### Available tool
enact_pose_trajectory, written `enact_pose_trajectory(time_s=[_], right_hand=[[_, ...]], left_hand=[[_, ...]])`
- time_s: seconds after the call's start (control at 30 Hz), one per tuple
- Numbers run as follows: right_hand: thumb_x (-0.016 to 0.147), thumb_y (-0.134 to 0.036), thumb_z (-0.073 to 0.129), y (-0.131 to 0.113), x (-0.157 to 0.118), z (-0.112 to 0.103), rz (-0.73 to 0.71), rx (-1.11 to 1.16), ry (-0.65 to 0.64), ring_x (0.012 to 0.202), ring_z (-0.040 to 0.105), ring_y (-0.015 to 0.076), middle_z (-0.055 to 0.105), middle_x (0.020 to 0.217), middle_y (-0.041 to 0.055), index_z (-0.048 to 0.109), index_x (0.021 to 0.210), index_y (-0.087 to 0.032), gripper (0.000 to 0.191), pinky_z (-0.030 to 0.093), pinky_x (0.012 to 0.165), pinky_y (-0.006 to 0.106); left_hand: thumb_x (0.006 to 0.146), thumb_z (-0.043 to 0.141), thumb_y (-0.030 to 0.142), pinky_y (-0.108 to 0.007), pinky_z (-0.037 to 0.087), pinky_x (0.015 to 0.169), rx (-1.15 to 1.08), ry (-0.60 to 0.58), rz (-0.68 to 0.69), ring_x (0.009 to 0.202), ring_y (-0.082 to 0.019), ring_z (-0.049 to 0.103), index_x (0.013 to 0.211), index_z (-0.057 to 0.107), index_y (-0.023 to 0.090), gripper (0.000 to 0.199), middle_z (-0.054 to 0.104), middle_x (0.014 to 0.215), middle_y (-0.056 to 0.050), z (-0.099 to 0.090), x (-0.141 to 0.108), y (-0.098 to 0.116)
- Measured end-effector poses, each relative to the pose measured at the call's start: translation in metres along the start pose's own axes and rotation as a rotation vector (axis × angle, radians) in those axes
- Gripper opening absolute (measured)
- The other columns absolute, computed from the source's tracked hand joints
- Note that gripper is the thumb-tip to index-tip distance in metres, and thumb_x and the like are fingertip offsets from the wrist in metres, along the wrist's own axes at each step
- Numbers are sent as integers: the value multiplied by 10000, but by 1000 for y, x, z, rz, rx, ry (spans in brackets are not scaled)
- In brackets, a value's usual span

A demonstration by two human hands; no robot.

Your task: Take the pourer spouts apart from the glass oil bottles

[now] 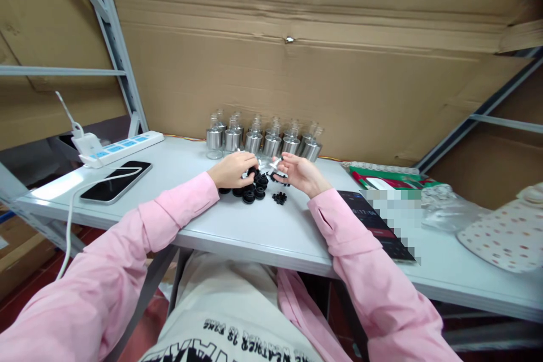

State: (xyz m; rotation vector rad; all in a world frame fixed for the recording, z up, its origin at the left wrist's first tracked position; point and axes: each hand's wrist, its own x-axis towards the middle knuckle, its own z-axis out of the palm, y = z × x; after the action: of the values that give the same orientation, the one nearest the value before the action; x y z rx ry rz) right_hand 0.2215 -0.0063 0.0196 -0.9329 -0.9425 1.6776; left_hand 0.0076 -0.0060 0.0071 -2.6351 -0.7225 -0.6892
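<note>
Over a pile of black round caps is my left hand, its fingers curled around one black cap. Across from it, my right hand pinches a small clear and whitish piece, whose exact kind I cannot make out. Small black ring-like parts lie in a cluster on the white table, with more of them partly behind my right fingers. Beyond both hands stand several glass bottles with silver metal sleeves, upright and close together.
At the left are a white power strip with a plugged-in charger and a dark-screened phone on a cable. A tablet lies beside my right forearm. Further right sit a clear plastic bag and a dotted white item. Cardboard walls the back.
</note>
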Motion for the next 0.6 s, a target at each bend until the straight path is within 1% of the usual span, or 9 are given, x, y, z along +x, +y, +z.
enact_pose_trajectory(time_s=[0.07, 0.13, 0.2, 0.3, 0.37, 0.43, 0.6], right_hand=[[789, -72, 465, 1, 0, 0, 51, 10, -24, 525, 512, 85, 628, 836, -5, 420, 850, -222, 168, 505, 675, 385], [796, -70, 461, 3, 0, 0, 51, 25, -65, 538, 525, 85, 628, 844, 1, 419, 857, -218, 165, 507, 710, 413], [794, -69, 466, 3, -1, 1, 47, 28, -88, 559, 540, 90, 632, 852, 9, 423, 855, -215, 164, 506, 732, 421], [791, -64, 462, 3, -1, 2, 48, 26, -83, 571, 549, 95, 634, 850, 14, 429, 841, -211, 158, 505, 750, 432], [789, -59, 460, 3, -2, 2, 47, 30, -75, 571, 550, 97, 633, 834, 12, 431, 836, -210, 160, 504, 761, 444], [781, -52, 462, 4, -3, 3, 45, 32, -78, 570, 552, 98, 631, 818, 11, 434, 837, -209, 169, 505, 768, 445], [764, -37, 461, 7, -4, 6, 41, -7, -72, 574, 558, 92, 633, 814, 8, 457, 860, -208, 196, 508, 721, 372]], left_hand=[[789, 434, 207, -285, 408, 718, 11, 58, -5, 781, -175, 561, 880, 547, 139, 160, 600, 847, -67, -1, 0, 0], [800, 438, 217, -295, 399, 725, 33, 123, -16, 759, -169, 562, 881, 536, 135, 151, 605, 832, -61, -1, 0, 0], [813, 439, 229, -317, 386, 755, 68, 207, -51, 732, -162, 562, 886, 528, 137, 147, 612, 813, -54, -1, 0, 0], [830, 440, 252, -340, 372, 784, 100, 309, -129, 700, -156, 560, 906, 519, 141, 156, 617, 788, -45, -2, -1, -1], [836, 444, 269, -344, 371, 785, 92, 325, -150, 691, -155, 560, 915, 515, 148, 161, 616, 777, -41, -2, -1, -1], [843, 442, 285, -351, 369, 800, 77, 317, -138, 703, -158, 563, 920, 511, 154, 167, 617, 784, -42, -2, -1, -1], [867, 438, 307, -364, 357, 841, 39, 297, -99, 770, -167, 576, 940, 506, 156, 181, 630, 847, -57, 0, -1, 0]])
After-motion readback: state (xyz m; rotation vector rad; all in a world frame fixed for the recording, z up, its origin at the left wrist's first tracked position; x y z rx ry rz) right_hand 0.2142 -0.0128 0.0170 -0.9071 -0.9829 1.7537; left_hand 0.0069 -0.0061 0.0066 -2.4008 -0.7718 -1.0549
